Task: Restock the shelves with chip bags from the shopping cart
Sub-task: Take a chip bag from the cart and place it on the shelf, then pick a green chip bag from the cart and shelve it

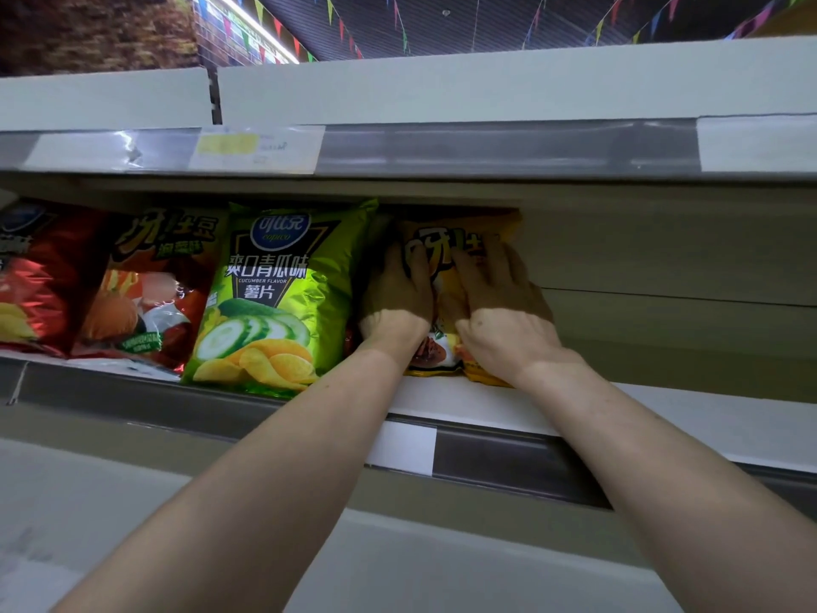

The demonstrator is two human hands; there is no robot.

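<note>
A yellow chip bag (pixel 444 245) stands upright on the white shelf (pixel 663 418), right of a green cucumber chip bag (pixel 269 298). My left hand (pixel 400 298) lies flat against the yellow bag's left front, fingers pointing up. My right hand (pixel 499 298) presses flat on its right front. Both hands cover most of the bag. The shopping cart is out of sight.
Left of the green bag stand an orange chip bag (pixel 150 285) and a red chip bag (pixel 40 280). The shelf above (pixel 486 148) hangs low over the bags, with a price strip. The same shelf runs on bare to the right of the yellow bag.
</note>
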